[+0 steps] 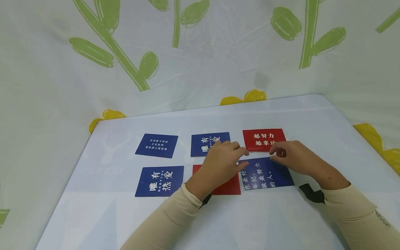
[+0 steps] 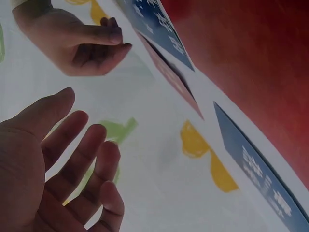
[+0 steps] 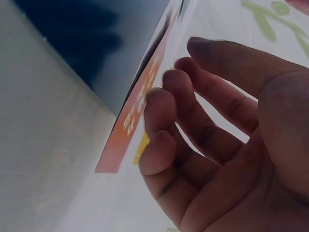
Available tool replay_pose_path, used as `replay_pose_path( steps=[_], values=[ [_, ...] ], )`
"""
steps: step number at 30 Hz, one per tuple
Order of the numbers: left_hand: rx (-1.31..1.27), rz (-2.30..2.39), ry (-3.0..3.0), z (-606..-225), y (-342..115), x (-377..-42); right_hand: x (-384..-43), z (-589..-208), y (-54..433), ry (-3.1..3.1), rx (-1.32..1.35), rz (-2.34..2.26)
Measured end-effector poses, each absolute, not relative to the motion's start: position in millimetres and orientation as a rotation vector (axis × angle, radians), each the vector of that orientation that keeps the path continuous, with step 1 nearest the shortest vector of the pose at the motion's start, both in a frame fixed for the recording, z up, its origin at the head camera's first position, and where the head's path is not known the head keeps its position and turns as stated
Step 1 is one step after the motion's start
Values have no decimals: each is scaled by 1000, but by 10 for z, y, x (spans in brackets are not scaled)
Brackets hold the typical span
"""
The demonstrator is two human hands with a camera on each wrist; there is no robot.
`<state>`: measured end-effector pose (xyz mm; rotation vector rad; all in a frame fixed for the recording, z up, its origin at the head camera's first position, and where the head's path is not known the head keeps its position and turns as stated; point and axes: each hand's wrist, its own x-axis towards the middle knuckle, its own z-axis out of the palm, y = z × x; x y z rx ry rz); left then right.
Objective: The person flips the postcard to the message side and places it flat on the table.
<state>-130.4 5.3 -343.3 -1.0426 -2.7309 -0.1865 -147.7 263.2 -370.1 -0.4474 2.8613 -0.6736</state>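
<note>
Cards with white lettering lie in two rows on a white tabletop, as the head view shows. My left hand (image 1: 222, 162) hovers over the red card (image 1: 231, 185) in the middle of the near row and hides much of it. Its fingers are loosely bent with nothing between them, plain also in the left wrist view. To its right is a blue card (image 1: 265, 175), lying below the gap between the hands. My right hand (image 1: 295, 158) is at that card's far right corner, near the red card (image 1: 260, 135) behind it. In the right wrist view its relaxed fingers (image 3: 161, 108) hold nothing.
The far row also has a blue card (image 1: 157, 146) at left and another blue card (image 1: 207, 147) in the middle, partly behind my left hand. At the near left lies a blue card (image 1: 145, 182). A leaf-patterned curtain (image 1: 218, 66) hangs behind the table (image 1: 109, 215).
</note>
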Motion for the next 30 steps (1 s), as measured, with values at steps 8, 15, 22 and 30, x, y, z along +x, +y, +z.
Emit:
replay_pose_path(
  steps=[8, 15, 22, 30],
  values=[
    [-1101, -133, -2804, -3511, 158, -1251, -1475, -3740, 2660, 2827, -437, -658],
    [-1151, -77, -2821, -3636, 184, -1225, -1495, -3753, 2678, 2794, -436, -645],
    [-1191, -11, -2830, -3703, 237, -1185, -1511, -3775, 2697, 2766, -424, -645],
    [-1225, 38, -2844, -3718, 259, -1158, -1527, -3801, 2732, 2751, -404, -629]
  ],
)
